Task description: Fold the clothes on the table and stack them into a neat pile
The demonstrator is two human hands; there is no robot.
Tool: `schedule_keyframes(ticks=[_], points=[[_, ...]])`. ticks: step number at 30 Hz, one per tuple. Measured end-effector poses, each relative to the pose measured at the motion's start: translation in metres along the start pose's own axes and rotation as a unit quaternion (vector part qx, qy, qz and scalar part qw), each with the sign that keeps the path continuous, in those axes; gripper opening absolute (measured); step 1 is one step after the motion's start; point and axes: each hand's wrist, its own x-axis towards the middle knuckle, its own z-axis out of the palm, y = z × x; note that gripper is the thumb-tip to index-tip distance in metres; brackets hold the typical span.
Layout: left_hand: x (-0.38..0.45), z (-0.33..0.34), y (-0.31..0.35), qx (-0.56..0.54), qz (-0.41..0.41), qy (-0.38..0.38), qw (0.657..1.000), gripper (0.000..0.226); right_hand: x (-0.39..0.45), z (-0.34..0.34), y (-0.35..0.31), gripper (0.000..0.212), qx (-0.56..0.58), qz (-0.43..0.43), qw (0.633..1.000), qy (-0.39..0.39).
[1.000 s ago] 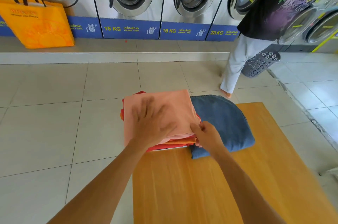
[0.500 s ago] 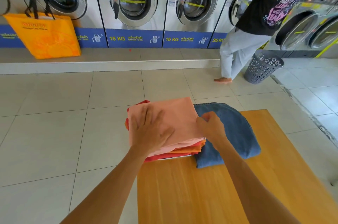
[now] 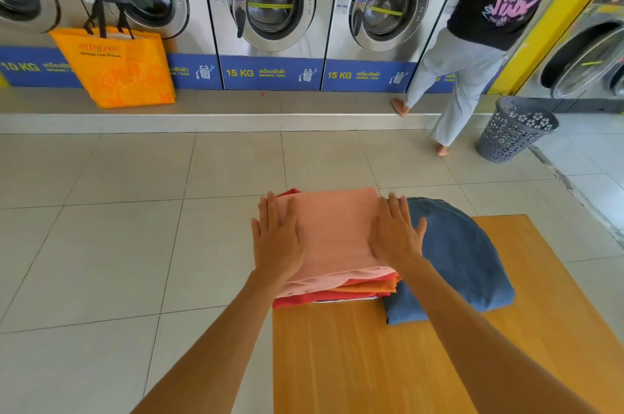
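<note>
Pile (image 3: 337, 282): salmon top, orange, red beneath, edges squared; left hand (image 3: 277, 241), right hand (image 3: 395, 234) grips spread flat.

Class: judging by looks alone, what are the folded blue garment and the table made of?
Blue garment: probably denim; thick, matte, mottled blue weave with a stitched band. Table: wood or wood-look laminate; smooth, slightly glossy orange-brown surface with fine grain lines. Which one is unclear.

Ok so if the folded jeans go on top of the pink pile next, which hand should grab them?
Probably the right hand: it rests flat on the pink pile's right edge, directly beside the folded jeans. The left hand lies on the pile's far side.
</note>
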Motion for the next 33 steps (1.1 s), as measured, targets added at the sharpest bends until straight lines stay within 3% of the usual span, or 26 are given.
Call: schedule_keyframes(ticks=[2, 5, 10, 16, 20, 26, 33], points=[[0.001, 0.001, 0.006, 0.001, -0.011, 0.023, 1.000, 0.057, -0.002, 0.000, -0.016, 0.057, -0.007, -0.083, 0.994, 0.070], [-0.003, 0.004, 0.002, 0.018, 0.036, 0.052, 0.998, 0.057, -0.005, 0.009, -0.034, 0.055, 0.015, -0.161, 0.986, 0.039], [0.002, 0.005, -0.017, -0.029, 0.019, 0.022, 0.999, 0.057, 0.006, 0.032, -0.021, 0.070, 0.101, -0.020, 0.995, -0.005], [0.008, 0.007, -0.016, -0.062, -0.022, 0.007, 0.998, 0.050, 0.010, 0.032, -0.022, 0.067, 0.163, -0.006, 0.987, 0.003], [0.016, 0.000, -0.022, -0.008, -0.026, -0.038, 0.999, 0.054, 0.007, 0.033, -0.026, 0.067, 0.173, -0.007, 0.985, 0.014], [-0.004, -0.028, -0.021, 0.098, -0.079, -0.138, 0.982, 0.063, 0.001, 0.019, -0.008, 0.062, 0.185, -0.034, 0.980, -0.060], [-0.079, -0.071, -0.024, 0.143, -0.154, -0.174, 0.962, 0.045, -0.043, -0.023, 0.046, 0.038, 0.125, -0.015, 0.980, -0.152]])
